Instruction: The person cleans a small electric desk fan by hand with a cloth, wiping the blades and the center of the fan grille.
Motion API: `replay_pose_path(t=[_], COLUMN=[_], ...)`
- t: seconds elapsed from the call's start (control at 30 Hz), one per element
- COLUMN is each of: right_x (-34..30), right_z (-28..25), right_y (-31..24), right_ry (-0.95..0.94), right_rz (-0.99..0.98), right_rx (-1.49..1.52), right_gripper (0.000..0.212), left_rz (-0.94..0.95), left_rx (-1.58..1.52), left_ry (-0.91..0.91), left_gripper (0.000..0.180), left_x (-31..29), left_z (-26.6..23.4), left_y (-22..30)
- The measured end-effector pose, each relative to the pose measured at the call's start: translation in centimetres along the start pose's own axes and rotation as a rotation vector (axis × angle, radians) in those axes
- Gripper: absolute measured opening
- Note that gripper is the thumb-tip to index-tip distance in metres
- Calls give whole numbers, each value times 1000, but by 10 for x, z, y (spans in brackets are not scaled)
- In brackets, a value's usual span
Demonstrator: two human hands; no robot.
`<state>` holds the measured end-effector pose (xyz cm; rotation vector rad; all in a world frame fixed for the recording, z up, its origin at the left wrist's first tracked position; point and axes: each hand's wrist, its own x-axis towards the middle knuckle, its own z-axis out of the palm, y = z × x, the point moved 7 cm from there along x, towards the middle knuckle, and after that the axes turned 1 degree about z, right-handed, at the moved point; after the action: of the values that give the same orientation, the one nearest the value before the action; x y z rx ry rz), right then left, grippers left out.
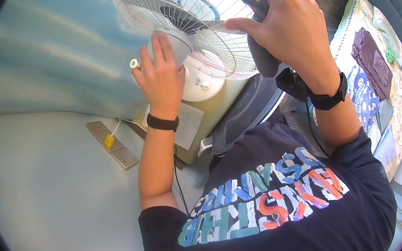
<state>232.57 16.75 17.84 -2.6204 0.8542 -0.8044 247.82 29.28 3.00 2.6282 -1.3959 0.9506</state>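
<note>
A white electric fan [176,45] stands at the top of the view, with a round wire cage, grey blades and a white base. My left hand [160,75] grips the back of its motor housing, fingers laid over the top and thumb at the side. A small white knob [134,64] sticks out beside that hand. To the right of the cage, my right hand [293,21] is closed round a dark grey and black tool [263,55] with a yellow stripe. Its upper end reaches toward the cage; the hand partly hides it, so its kind is unclear.
The fan rests on a yellowish-green tabletop [191,151] with a white sheet. Blue curtain [52,58] hangs at left. A wall socket [113,145] holds a yellow plug. A dark mesh-backed chair [240,115] sits close by. At right is a bed [395,116] with clothes.
</note>
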Motion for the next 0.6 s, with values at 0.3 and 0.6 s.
replay_pose_path(t=[0.3,0.6], right_x=[1,2], right_z=[2,4], right_y=[-3,-3], right_ry=[-27,-4], right_rz=[27,43], right_rx=[0,-8], right_gripper=[49,54], left_rz=[7,1], left_rx=[-33,14], left_ry=[36,45], left_gripper=[92,88], left_x=[-4,-3], left_z=[3,1], left_y=[-5,-3])
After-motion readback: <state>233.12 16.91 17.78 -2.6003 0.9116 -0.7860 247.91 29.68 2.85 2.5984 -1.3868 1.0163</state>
